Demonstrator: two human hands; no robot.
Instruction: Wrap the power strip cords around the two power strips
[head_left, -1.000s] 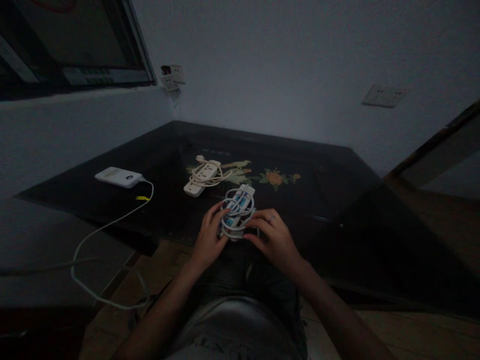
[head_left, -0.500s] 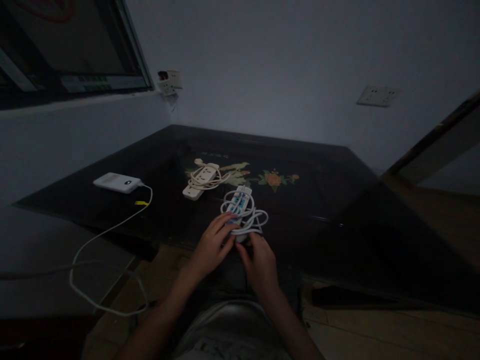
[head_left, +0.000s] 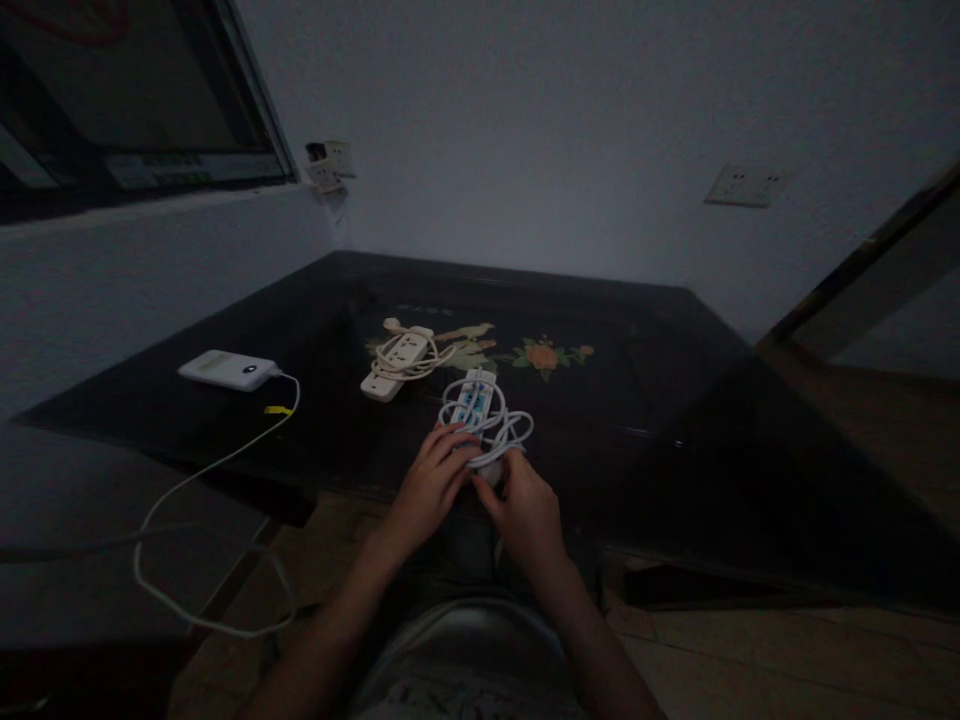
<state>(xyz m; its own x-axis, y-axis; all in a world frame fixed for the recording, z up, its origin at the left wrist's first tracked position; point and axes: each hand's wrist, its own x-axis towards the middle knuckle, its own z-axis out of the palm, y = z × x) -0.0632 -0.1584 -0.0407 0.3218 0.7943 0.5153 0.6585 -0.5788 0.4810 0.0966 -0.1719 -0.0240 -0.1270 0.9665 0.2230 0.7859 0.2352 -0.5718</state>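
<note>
A white power strip with blue socket faces lies near the front edge of the dark table, its white cord looped loosely over it and out to the right. My left hand is closed at the strip's left side, its fingers over the lower sockets and cord. At the near end, my right hand pinches by the cord's lower loops with thumb and bent fingers. The fingers partly hide what they grip. Beyond my left hand lies a cream power strip with its own cord wrapped around it.
A white power bank-like device sits at the table's left, its white cable hanging past the edge, with a yellow tag nearby. The dark tabletop bears a painted flower. Wall sockets are at the right.
My right hand has shifted slightly up and inward against the near end of the strip and cord. The left hand stays on the strip. The whole view has shifted a little.
</note>
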